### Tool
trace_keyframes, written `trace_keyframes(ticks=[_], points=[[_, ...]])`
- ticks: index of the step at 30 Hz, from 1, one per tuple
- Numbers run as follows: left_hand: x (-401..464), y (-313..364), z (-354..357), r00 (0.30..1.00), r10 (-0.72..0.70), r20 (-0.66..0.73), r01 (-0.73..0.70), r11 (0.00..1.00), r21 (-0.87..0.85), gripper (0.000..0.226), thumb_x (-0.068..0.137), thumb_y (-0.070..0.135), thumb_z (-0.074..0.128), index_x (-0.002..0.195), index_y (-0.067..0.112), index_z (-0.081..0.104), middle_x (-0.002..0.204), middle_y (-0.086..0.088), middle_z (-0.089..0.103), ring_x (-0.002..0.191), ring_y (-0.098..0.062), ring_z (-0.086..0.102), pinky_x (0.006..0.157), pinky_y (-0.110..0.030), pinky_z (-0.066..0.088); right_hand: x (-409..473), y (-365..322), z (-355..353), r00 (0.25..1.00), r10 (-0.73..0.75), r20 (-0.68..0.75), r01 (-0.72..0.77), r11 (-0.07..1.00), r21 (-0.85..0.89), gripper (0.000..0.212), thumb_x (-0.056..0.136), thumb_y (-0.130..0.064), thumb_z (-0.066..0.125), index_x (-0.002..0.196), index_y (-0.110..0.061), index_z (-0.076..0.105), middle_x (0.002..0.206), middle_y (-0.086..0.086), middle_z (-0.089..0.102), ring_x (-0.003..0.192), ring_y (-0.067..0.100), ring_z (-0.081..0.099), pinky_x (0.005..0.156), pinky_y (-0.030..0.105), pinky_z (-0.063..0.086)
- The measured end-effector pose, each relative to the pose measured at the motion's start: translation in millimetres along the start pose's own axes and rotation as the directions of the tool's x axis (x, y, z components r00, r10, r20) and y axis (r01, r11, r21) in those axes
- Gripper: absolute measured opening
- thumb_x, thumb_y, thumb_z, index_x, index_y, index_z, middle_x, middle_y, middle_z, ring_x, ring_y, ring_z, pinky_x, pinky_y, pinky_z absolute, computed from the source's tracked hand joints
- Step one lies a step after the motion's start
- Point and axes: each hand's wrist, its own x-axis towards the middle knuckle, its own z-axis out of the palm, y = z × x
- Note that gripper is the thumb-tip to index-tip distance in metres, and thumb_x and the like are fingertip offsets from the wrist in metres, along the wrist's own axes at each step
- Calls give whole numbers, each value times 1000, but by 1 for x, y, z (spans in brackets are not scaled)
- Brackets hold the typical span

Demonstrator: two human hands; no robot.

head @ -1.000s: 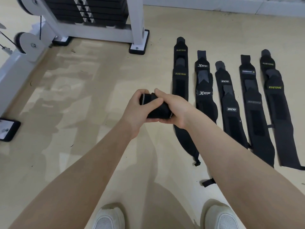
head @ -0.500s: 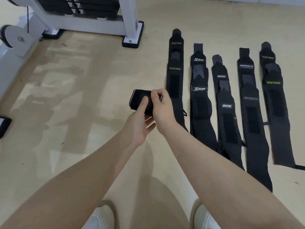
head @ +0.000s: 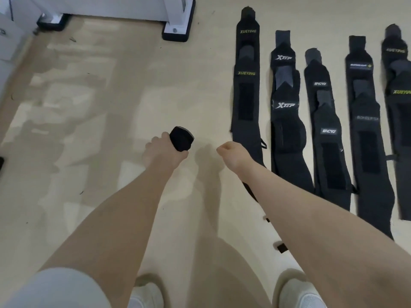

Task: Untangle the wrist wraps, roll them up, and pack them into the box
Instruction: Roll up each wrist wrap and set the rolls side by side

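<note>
A: What's different from a second ago?

B: Both hands were clamped round the rolled wrap (head: 181, 141) back then, squeezing it tight. Now only the left hand (head: 163, 153) has it, fingers curled round the roll, holding it out over the floor (head: 89, 130) to the left of the laid-out wraps.

A: And the right hand (head: 233, 155)?

B: It has let go and pulled away to the right. It holds nothing; its fingers are curled into a loose fist, and it hangs just left of the nearest flat strip, the XUEYING wrap (head: 245, 85).

A: So that roll is finished?

B: I'd judge so. It keeps its shape in one hand, so the closure seems to have taken. It's ready to be packed, though no box shows in this view, so I can't say where it goes.

A: What's left?

B: Plenty. Five strips lie flat side by side on the right: the XUEYING one, the XTEP wrap (head: 285, 107), the third wrap (head: 323, 121) and two more toward the edge. They're untangled, none rolled. The freed right hand looks best placed for the XUEYING one
</note>
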Motion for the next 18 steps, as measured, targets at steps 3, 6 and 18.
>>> trace_keyframes(ticks=[3,6,18], points=[[18,1,9,997,54,-50,-52,997,55,53,84,41,62,117,8,39,109,-13,56,104,-32,52,67,-35,35,10,4,4,1000,2,-16,-3,997,-77,33,94,-15,42,100,14,57,82,14,47,78,21,39,69,33,34],[37,-12,25,998,18,-53,-16,999,40,54,90,40,55,125,4,34,114,-17,56,108,-33,50,70,-36,35,15,15,2,999,-16,-33,10,986,-169,33,95,-18,42,92,11,58,86,24,55,78,20,40,71,39,42],[16,1,40,916,394,-70,-385,916,114,77,89,22,51,150,9,7,158,-13,-2,145,-31,1,117,-41,7,21,67,-40,959,147,-241,-148,989,14,55,101,-25,39,151,-21,17,157,3,14,142,28,21,113,42,24]])
